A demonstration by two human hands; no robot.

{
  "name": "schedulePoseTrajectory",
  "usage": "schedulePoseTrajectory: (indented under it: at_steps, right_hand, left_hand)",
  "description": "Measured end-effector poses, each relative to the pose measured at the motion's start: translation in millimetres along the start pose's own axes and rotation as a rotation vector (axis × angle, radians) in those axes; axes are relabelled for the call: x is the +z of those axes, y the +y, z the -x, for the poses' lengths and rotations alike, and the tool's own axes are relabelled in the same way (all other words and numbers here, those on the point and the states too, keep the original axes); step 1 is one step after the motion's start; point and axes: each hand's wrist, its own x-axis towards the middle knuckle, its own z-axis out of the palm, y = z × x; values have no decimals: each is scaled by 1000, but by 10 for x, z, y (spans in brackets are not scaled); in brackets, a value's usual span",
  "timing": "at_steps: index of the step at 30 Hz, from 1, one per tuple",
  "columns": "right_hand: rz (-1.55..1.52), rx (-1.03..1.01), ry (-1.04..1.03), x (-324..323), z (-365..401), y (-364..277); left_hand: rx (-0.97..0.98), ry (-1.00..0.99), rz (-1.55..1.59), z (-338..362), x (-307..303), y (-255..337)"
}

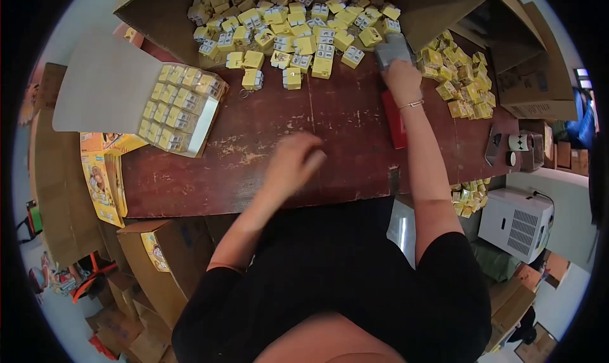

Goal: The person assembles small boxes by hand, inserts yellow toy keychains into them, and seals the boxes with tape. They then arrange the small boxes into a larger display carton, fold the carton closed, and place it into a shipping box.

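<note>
My left hand (295, 163) hovers over the dark red worn tabletop (254, 173), near its front edge. Its fingers curve loosely, thumb apart, and I see nothing between them. Farther right, my right hand (403, 81) reaches to a grey item (393, 51) at the mouth of a large cardboard box. The back of this hand hides its fingertips, so its grip does not show. A red object (394, 119) lies beside the right wrist. Small yellow-and-white boxes (304, 45) spill from the large box. At left, an opened display box (202, 138) holds rows of similar small packs.
More yellow packs (460, 77) are heaped at the right. Flat printed yellow cartons (101, 179) hang over the left table edge. A small ring (243, 94) lies near the heap. A patterned cup (519, 142) stands far right, above a white appliance (517, 223).
</note>
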Motion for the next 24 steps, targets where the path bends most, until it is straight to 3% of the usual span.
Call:
schedulePoseTrajectory:
  at_steps: [2,4,8,9,10,11,12,13,15,16,17,19,20,24]
  right_hand:
    - [59,-36,107,132,-83,-44]
    - [37,-42,83,166,-194,50]
    - [-67,-55,-18,32,-264,299]
    - [-67,-56,-17,-50,-220,298]
    - [-132,17,131,-156,-112,292]
    - [-198,89,277,-246,17,275]
    - [-198,83,273,-298,171,231]
    - [-301,-91,405,-344,354,154]
    - [-418,-440,557,-460,705,-24]
    - [-432,-614,566,-497,901,-112]
    - [-441,-619,555,-475,1080,-185]
    - [-408,-811,410,-414,1359,-286]
    - [-414,-820,405,-450,1442,-288]
    - [-569,-782,14,-554,1496,-221]
  left_hand:
    - [-37,-463,272,254,270,446]
    - [30,-800,286,435,454,555]
    - [66,-793,204,468,572,551]
    - [44,-621,56,465,620,539]
    - [21,-447,-90,461,674,501]
    - [184,-222,-106,418,769,310]
    - [201,-168,-116,310,791,139]
    - [216,-115,-126,189,777,4]
    - [-39,-67,191,-31,665,-69]
    - [-251,-137,716,-197,529,-148]
    - [-461,-195,1240,-350,373,-178]
    - [-594,-137,1347,-555,78,129]
    - [-552,-173,1201,-578,77,108]
    - [-424,-224,970,-438,159,22]
